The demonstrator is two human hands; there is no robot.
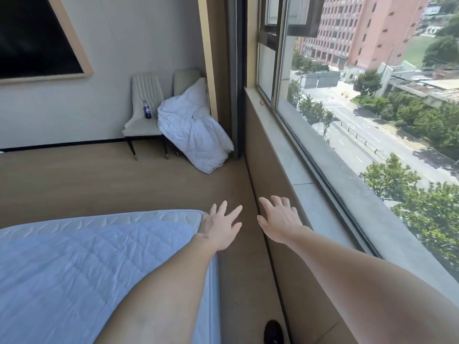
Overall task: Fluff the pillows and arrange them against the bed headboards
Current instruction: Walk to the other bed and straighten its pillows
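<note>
A bed with a quilted white mattress cover [82, 256] fills the lower left; no pillow lies on the part I see, and no headboard shows. My left hand [222, 225] reaches forward over the bed's far right corner, fingers spread, holding nothing. My right hand [279, 219] stretches out beside it over the gap by the window wall, fingers apart and empty. A crumpled white duvet or bedding heap [193, 130] slumps over a chair and onto the floor in the far corner.
Two pale chairs [144, 105] stand against the far wall, one with a cola bottle [147, 110] on its seat. A long stone window sill [298, 155] and large window run along the right. A dark framed screen [34, 36] hangs upper left. A narrow wood-floor aisle [238, 281] separates bed and wall.
</note>
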